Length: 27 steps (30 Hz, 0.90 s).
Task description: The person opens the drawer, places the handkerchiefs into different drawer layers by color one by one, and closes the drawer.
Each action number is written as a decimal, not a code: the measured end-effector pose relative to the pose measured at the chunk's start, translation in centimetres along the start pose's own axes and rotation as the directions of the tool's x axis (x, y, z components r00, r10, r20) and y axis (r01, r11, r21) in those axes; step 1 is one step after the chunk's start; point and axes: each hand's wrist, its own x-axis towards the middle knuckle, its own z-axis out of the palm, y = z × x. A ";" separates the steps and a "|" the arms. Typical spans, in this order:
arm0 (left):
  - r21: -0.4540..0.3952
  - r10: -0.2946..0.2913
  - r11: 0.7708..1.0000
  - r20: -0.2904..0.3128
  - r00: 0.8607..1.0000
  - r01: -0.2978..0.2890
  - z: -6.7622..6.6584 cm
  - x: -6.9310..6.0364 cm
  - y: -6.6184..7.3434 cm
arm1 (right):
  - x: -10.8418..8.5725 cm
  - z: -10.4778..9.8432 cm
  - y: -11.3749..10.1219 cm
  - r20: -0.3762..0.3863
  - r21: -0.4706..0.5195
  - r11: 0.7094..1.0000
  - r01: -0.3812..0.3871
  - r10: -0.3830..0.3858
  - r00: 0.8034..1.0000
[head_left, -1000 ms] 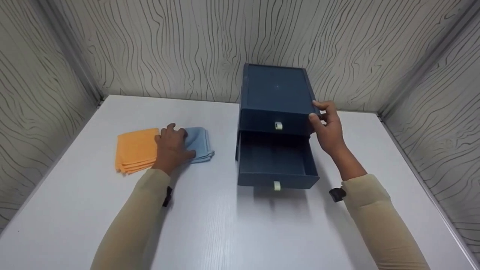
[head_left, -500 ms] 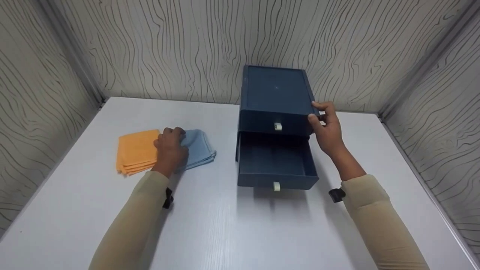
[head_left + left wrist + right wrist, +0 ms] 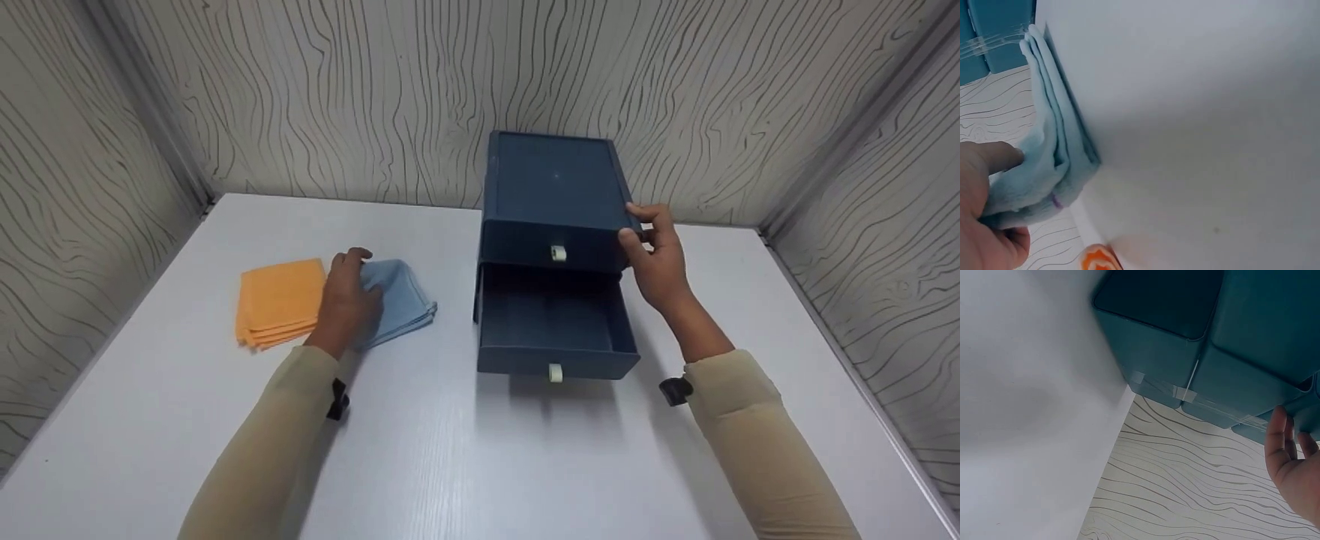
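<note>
My left hand (image 3: 346,301) pinches the left edge of a folded light blue cloth (image 3: 401,304). In the left wrist view the thumb lies on one side of the cloth (image 3: 1053,152) and the fingers go under it; its layers bend upward. A dark blue drawer unit (image 3: 555,180) stands right of centre, with its middle drawer (image 3: 555,322) pulled out and nothing visible inside. My right hand (image 3: 660,262) holds the unit's upper right front corner, thumb at the front and index finger on the top edge. Some right fingertips are hidden behind the side.
A folded orange cloth stack (image 3: 281,300) lies just left of my left hand. Everything stands on a white table (image 3: 420,450), with wood-patterned walls (image 3: 375,97) at the back and sides. Clear tape (image 3: 1185,394) runs along the unit's side.
My left fingers have closed on the blue cloth's left edge, and the cloth has turned slightly and shifted a little toward the right. The right hand and the drawer unit stay put.
</note>
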 end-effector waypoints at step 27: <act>-0.051 0.265 0.961 -0.134 0.955 -0.273 -1.1 -2.9 1.2 | -0.1 0.1 0.2 -0.006 0.020 0.999 0.027 -0.027 1.000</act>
